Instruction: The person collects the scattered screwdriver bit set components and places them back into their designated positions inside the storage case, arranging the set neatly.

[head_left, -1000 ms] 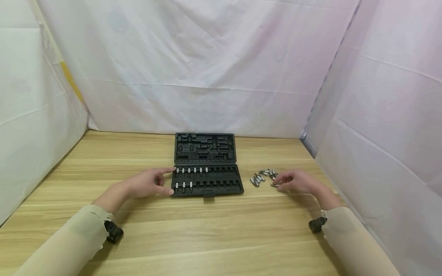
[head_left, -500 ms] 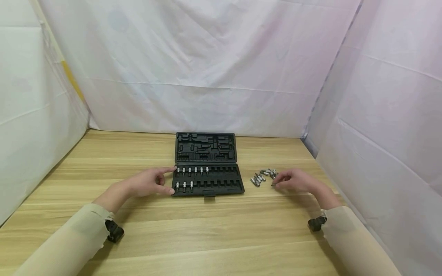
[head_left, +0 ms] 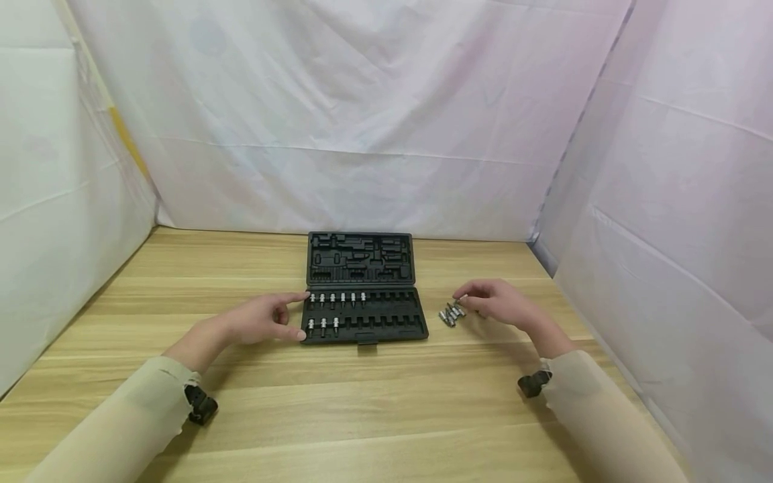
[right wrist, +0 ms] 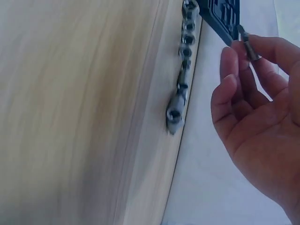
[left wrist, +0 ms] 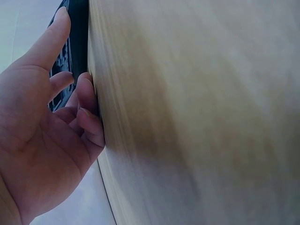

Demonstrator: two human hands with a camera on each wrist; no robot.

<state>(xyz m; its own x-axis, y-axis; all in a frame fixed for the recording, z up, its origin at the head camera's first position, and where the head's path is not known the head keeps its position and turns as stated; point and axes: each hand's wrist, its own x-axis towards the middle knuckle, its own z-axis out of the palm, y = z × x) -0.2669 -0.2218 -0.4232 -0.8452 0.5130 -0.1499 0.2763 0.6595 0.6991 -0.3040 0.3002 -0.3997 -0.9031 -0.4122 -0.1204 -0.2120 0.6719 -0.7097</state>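
The left hand [head_left: 256, 322], thumb and index wide, touches the black socket case [head_left: 386, 330] at its left edge, perhaps steadying it; at right, the right hand [head_left: 498, 302] pinches one bit socket [right wrist: 250, 49] by fingertips near the loose sockets [head_left: 451, 314].

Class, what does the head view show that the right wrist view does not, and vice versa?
Only head: the left hand at the left end of the black case, with nine seated bits.
Only right wrist: the palm side of the right hand and, clearly, the pinched bit.
Both: that right hand, loose bits, at least part of the black case, the wooden table.
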